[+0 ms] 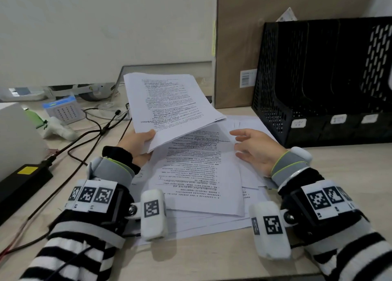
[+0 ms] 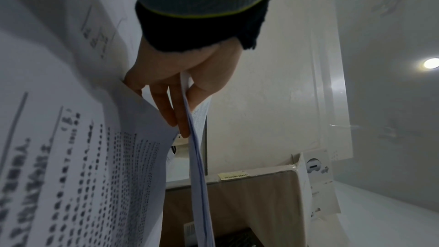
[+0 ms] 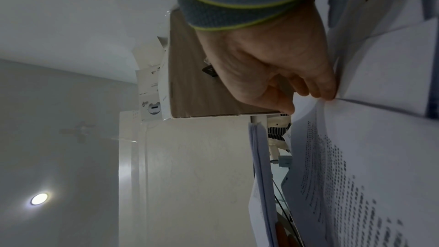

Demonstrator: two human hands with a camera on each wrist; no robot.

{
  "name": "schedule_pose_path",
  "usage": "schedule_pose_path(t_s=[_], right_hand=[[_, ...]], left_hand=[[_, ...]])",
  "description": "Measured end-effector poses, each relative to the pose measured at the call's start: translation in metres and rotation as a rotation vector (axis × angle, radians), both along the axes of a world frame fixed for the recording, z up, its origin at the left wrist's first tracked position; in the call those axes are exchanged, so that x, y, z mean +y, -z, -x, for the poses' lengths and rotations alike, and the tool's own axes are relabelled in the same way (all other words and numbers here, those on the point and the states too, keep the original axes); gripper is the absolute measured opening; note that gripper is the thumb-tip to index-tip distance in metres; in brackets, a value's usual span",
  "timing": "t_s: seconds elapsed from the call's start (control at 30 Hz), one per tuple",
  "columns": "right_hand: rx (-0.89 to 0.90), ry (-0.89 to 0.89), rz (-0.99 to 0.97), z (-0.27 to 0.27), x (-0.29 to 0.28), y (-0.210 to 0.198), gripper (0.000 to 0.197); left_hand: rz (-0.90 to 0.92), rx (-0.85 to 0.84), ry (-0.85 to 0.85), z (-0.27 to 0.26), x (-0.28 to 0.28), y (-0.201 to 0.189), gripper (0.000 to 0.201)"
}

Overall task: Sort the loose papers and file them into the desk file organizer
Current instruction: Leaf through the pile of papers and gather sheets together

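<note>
The left hand point(image 1: 135, 145) pinches a thin sheaf point(image 1: 169, 104) of printed sheets by its near corner, thumb on top and fingers point(image 2: 166, 108) beneath, and holds it tilted up off the pile point(image 1: 201, 174). The pile is spread loose and uneven on the desk point(image 1: 212, 257), just left of the organizer point(image 1: 318, 85). The right hand point(image 1: 256, 149) lies relaxed at the pile's right edge, nearest the organizer, holding nothing; in the right wrist view its fingertips point(image 3: 325, 89) touch the edge of a sheet, fingers loosely bent.

The organizer stands at the back right of the desk, its black slots dark. Only one paper corner point(image 1: 286, 15) shows above its back rim, and whether that sits in a slot or behind cannot be told. The slots that can be seen into look empty.

By my reading the work is early: sorting is in hand, with one small sheaf gathered, and filing seems not yet begun. Most of the sheets lie unsorted left of the organizer. What is left is the bulk of it: going through the pile, grouping the sheets, squaring each group, then sliding each into a slot
</note>
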State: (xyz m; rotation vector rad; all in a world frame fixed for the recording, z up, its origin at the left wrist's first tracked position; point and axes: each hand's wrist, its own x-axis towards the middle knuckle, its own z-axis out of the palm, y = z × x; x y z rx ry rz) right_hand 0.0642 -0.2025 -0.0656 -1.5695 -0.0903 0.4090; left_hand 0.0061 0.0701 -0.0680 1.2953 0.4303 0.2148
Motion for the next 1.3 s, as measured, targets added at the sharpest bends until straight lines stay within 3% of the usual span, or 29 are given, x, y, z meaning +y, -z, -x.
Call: schedule_pose_path(t_s=[0.2, 0.33, 0.4, 0.5, 0.6, 0.87, 1.03, 1.13, 1.3], right_hand=[[0.034, 0.074, -0.086, -0.003, -0.003, 0.002, 0.036], [0.094, 0.145, -0.183, -0.006, -0.004, 0.003, 0.044], [0.094, 0.109, -0.096, -0.007, -0.004, 0.003, 0.040], [0.017, 0.002, 0.182, -0.006, -0.007, 0.003, 0.014], [-0.013, 0.006, 0.229, -0.007, -0.010, 0.005, 0.013], [-0.143, 0.385, -0.266, -0.009, -0.009, -0.008, 0.021], [-0.163, 0.498, -0.506, -0.008, -0.013, -0.014, 0.015], [-0.190, 0.513, -0.623, -0.004, -0.014, -0.017, 0.018], [-0.199, 0.525, -0.779, 0.001, -0.012, -0.024, 0.023]], left_hand=[[-0.003, 0.010, -0.025, -0.001, 0.003, 0.002, 0.034], [-0.037, 0.005, -0.051, -0.001, 0.003, 0.002, 0.032], [-0.078, -0.019, -0.091, -0.001, 0.001, 0.002, 0.035], [-0.110, -0.035, -0.117, 0.000, 0.001, 0.000, 0.032], [-0.057, -0.008, -0.060, 0.000, 0.004, -0.002, 0.027], [0.109, -0.167, -0.399, 0.005, 0.013, -0.007, 0.020], [0.035, -0.143, -0.560, 0.010, 0.025, -0.007, 0.011], [0.061, -0.118, -0.559, 0.011, 0.028, -0.006, 0.010], [0.162, -0.160, -0.577, 0.011, 0.021, -0.008, 0.038]])
